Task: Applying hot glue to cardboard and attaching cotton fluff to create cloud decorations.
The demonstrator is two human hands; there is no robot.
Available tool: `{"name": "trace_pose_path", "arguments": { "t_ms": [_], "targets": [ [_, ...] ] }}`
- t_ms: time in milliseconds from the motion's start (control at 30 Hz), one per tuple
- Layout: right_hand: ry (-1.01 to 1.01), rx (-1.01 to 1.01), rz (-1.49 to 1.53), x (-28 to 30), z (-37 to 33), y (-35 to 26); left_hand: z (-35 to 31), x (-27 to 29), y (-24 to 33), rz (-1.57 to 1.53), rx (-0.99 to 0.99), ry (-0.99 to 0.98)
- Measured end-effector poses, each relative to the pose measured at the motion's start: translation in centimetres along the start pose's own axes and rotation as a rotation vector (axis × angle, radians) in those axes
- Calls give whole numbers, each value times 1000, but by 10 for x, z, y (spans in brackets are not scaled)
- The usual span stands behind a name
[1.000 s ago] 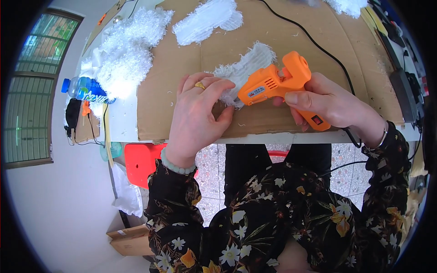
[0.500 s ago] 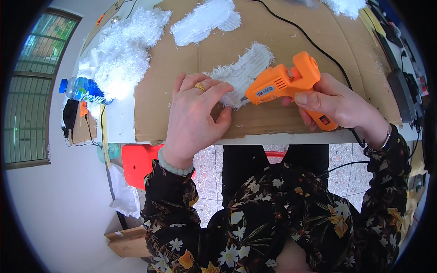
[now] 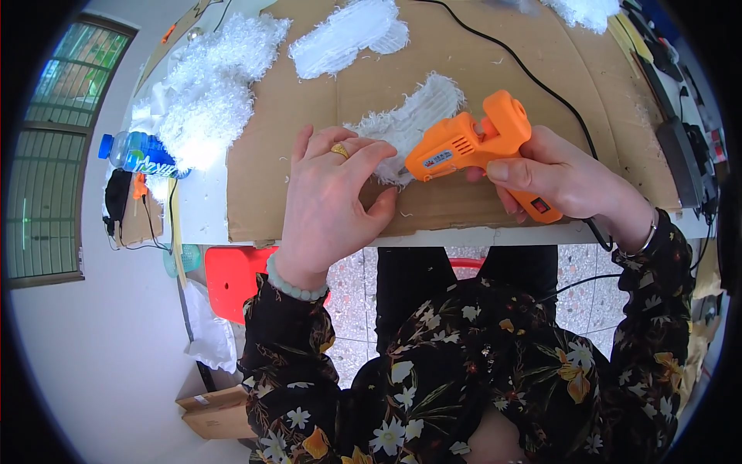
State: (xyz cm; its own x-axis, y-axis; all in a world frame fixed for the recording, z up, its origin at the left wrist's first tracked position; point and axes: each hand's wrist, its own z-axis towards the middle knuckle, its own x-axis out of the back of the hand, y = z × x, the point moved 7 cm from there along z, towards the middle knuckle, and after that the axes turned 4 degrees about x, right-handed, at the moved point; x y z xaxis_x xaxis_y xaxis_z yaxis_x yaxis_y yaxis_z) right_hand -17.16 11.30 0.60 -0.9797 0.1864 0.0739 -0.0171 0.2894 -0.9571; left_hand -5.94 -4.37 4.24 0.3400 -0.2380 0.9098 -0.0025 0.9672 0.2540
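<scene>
In the head view, a piece of frayed white fabric (image 3: 421, 108) is laid on a cardboard sheet (image 3: 587, 66) that covers the white surface (image 3: 207, 205), between and just beyond the two hands. The orange hot-glue gun (image 3: 456, 147) is held by the right hand (image 3: 560, 174), its grip wrapped around the handle, and its front end is brought to the near end of the fabric. The fingertips of the left hand (image 3: 328, 193) are placed at that same end; whether the fabric is pinched by that grip cannot be told.

Work on this piece is judged to be under way and unfinished; whether any glue is laid cannot be seen. A second white fabric piece (image 3: 348, 35) is left lying apart, farther back, touched by neither hand.

At the left, a blue-capped plastic bottle (image 3: 143, 151) is seen beside a fluffy white heap (image 3: 209, 85); its fill cannot be judged. Low at the left, a brown cardboard box (image 3: 220, 414) is seen, its contents not shown.
</scene>
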Motion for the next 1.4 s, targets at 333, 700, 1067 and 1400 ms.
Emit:
{"name": "trace_pose_path", "arguments": {
  "t_ms": [333,700,1067,1400],
  "targets": [
    [17,-6,-27,2,1,-6,-1,0,-3,-11,6,-8],
    [26,-26,-57,9,-6,-1,0,-1,1,29,-23,5],
    [86,41,11,16,-14,-8,-1,-6,14,160,-130,-17],
    [23,-27,-71,13,-9,4,1,-7,16,175,-161,5]
  ]
}}
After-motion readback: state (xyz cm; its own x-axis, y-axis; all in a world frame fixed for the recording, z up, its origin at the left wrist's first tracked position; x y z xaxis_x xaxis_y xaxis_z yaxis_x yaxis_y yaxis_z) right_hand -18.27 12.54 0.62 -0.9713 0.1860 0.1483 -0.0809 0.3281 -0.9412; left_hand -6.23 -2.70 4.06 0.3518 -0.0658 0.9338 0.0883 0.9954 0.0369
